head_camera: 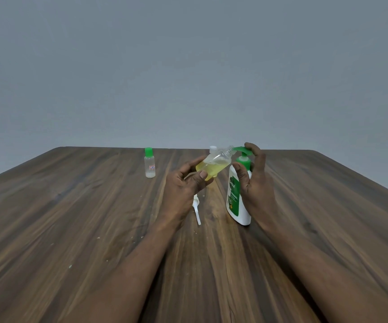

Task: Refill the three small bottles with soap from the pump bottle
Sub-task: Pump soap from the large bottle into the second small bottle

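Note:
My left hand holds a small clear bottle tilted, its open neck up against the green spout of the pump bottle. Yellow soap fills about its lower half. The white pump bottle with a green label stands upright on the table. My right hand wraps its neck, with fingers on top of the green pump head. A second small bottle with a green cap stands apart at the back left. A white cap shows just behind the held bottle; what it belongs to is hidden.
A white spray-pump top with its dip tube lies on the dark wooden table between my hands. A few pale specks dot the table at the near left. A grey wall stands behind the table's far edge.

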`<action>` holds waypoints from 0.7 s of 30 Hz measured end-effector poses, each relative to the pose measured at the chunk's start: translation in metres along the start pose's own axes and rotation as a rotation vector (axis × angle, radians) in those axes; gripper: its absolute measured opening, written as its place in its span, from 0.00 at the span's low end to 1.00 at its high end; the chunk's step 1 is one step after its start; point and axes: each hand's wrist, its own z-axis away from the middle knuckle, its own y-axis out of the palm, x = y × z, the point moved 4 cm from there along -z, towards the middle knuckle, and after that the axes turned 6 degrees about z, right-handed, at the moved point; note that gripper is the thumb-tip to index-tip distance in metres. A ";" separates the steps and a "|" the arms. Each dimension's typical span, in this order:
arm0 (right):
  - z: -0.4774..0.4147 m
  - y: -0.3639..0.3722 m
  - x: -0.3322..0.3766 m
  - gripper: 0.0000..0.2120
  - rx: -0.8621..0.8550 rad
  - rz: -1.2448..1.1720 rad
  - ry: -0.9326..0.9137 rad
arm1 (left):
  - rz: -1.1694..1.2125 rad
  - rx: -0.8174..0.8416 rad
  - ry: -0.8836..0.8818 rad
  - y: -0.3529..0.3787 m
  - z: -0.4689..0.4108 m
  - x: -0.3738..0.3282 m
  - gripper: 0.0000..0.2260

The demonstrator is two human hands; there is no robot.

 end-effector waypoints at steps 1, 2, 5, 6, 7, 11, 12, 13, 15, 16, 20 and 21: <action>0.000 0.000 0.000 0.21 -0.001 -0.001 0.000 | -0.006 0.001 0.001 0.000 0.000 0.000 0.17; 0.000 0.000 -0.001 0.22 -0.003 0.001 0.001 | -0.013 0.002 0.001 -0.001 0.000 0.000 0.17; -0.001 0.001 -0.003 0.22 -0.002 0.006 0.007 | -0.022 0.003 -0.002 -0.002 0.000 0.000 0.17; -0.001 0.001 -0.003 0.22 0.000 0.009 0.006 | -0.023 0.005 -0.001 -0.002 0.000 0.001 0.16; -0.001 0.001 -0.003 0.22 0.000 0.014 0.005 | -0.024 0.007 0.000 -0.003 0.000 0.001 0.15; -0.001 0.000 0.000 0.21 -0.003 0.013 -0.012 | -0.016 -0.004 -0.004 -0.002 0.000 0.002 0.16; -0.001 -0.001 0.001 0.21 0.000 0.006 -0.021 | -0.011 -0.007 -0.004 -0.002 0.000 0.002 0.17; -0.001 -0.001 0.002 0.21 0.003 0.001 -0.027 | -0.005 -0.008 -0.005 -0.001 0.000 0.002 0.17; -0.001 -0.001 0.002 0.22 0.003 -0.006 -0.027 | 0.000 -0.008 -0.004 -0.001 -0.001 0.002 0.16; -0.001 -0.001 0.003 0.22 0.000 -0.008 -0.026 | 0.002 -0.005 -0.003 -0.001 -0.001 0.002 0.16; -0.001 0.000 0.000 0.22 -0.013 0.002 -0.023 | 0.001 0.002 -0.002 0.000 -0.001 0.002 0.15; -0.001 0.000 -0.001 0.22 -0.015 0.008 -0.019 | -0.001 -0.003 -0.003 0.000 0.000 0.002 0.15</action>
